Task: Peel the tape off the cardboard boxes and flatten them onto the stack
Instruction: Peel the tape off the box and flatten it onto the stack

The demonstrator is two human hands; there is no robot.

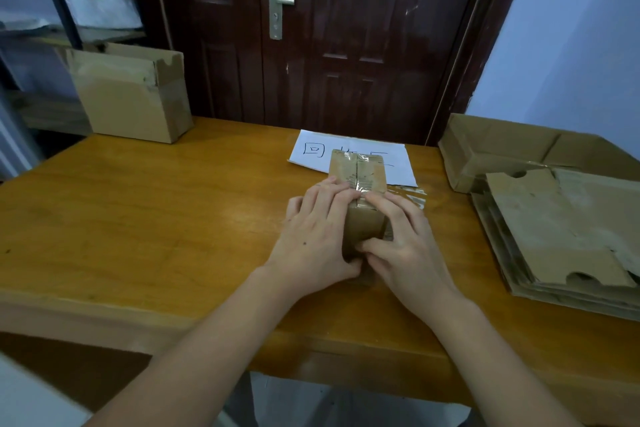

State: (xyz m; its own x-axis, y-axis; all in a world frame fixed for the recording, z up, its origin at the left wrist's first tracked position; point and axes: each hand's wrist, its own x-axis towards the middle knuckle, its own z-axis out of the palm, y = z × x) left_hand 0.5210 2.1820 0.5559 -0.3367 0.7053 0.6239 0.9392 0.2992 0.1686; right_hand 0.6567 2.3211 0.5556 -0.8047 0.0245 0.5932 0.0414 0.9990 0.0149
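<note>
A small brown cardboard box point(358, 170) stands in the middle of the wooden table, clear tape running along its top seam. My left hand point(313, 236) holds its left side, fingers curled over the top edge and thumb at the near face. My right hand point(403, 243) grips the right side, fingers on the taped top, thumb against the near face. A crumpled strip of clear tape point(410, 196) lies on the table just right of the box. A stack of flattened cardboard point(568, 236) lies at the table's right edge.
A white paper sheet with handwriting point(311, 149) lies behind the box. An open cardboard box point(135, 94) stands at the far left corner. Another opened box point(498, 146) sits behind the stack. A dark door point(311, 28) is behind the table point(138, 218).
</note>
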